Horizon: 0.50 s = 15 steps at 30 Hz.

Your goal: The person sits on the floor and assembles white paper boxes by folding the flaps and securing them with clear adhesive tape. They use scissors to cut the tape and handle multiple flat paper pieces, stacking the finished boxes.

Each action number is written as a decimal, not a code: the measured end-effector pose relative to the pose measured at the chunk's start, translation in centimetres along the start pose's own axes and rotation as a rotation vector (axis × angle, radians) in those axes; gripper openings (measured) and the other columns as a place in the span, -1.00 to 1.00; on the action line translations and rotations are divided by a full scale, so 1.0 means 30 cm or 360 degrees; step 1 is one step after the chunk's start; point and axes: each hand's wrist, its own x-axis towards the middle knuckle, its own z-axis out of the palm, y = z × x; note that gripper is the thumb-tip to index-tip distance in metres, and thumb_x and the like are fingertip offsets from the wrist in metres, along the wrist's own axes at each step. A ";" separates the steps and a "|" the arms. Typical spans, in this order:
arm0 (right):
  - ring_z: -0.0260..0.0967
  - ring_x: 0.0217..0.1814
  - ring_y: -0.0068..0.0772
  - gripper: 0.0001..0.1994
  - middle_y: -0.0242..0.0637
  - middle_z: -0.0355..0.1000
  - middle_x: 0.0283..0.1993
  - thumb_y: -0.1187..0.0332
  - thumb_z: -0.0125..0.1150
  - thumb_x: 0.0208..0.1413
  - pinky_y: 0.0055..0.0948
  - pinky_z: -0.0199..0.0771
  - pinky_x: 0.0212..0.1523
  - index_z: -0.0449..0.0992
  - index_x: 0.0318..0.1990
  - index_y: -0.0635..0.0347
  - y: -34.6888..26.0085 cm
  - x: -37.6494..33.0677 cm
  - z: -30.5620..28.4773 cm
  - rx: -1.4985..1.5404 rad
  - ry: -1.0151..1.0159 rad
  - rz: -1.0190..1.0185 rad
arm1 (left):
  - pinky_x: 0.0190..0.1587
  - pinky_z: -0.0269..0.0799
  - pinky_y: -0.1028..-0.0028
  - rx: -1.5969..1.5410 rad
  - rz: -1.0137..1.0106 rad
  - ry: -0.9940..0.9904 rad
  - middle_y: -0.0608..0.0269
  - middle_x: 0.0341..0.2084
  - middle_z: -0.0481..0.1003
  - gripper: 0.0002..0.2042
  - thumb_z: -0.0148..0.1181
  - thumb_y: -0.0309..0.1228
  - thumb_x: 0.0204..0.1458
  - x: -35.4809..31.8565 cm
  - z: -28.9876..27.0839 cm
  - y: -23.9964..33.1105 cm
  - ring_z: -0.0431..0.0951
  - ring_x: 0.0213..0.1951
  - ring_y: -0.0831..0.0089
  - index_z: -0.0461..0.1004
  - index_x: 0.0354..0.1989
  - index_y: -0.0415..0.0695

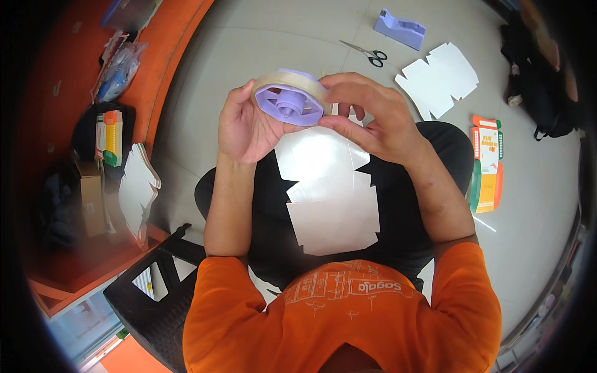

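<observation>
In front of my chest I hold up a roll of clear tape (293, 79) on a pale purple hub (290, 104). My left hand (241, 129) grips its left side, with the thumb up along the rim and the other fingers mostly hidden beneath. On the right side, the thumb and fingertips of my right hand (387, 117) pinch the roll's edge. Whether a loose tape end lies between them I cannot make out. Below the roll, a white die-cut cardboard blank (336, 217) with creased flaps rests across my lap.
On the floor ahead lie a purple tape dispenser (401, 29), scissors (367, 53) and another white blank (440, 79). A printed box blank (487, 165) is at right, near a dark bag (540, 81). Stacked blanks (138, 189) and an orange shelf (163, 68) stand left, beside a black chair (152, 304).
</observation>
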 end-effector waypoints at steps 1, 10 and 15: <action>0.45 -0.41 -0.45 -0.75 -0.29 0.54 -0.08 0.43 0.42 0.02 -0.50 0.46 -0.46 0.55 -0.13 0.17 0.003 -0.003 0.003 0.0022 0.0013 0.0036 | 0.24 0.30 -0.14 -0.0046 0.0014 0.0027 -0.17 0.24 0.31 -0.47 -0.25 -0.11 0.32 0.002 0.006 -0.005 0.36 0.25 -0.06 0.26 0.26 -0.30; 0.30 -0.51 -0.61 -0.80 -0.35 0.47 -0.27 0.48 0.36 0.10 -0.59 0.28 -0.51 0.49 -0.14 0.22 0.041 -0.015 0.012 0.0168 0.0134 0.0185 | 0.32 0.18 0.00 0.0682 0.0050 0.0584 0.03 0.26 0.31 -0.50 -0.26 -0.12 0.34 0.026 0.046 -0.040 0.32 0.28 0.15 0.20 0.32 -0.18; 0.23 -0.55 -0.71 -0.83 -0.42 0.41 -0.37 0.45 0.32 0.16 -0.64 0.18 -0.54 0.46 -0.15 0.21 0.059 -0.020 0.009 0.0397 0.0222 0.0454 | 0.17 0.49 0.13 0.1388 0.0296 0.0802 0.04 0.14 0.42 -0.51 -0.08 -0.13 0.35 0.039 0.078 -0.062 0.46 0.15 0.24 0.28 0.28 -0.27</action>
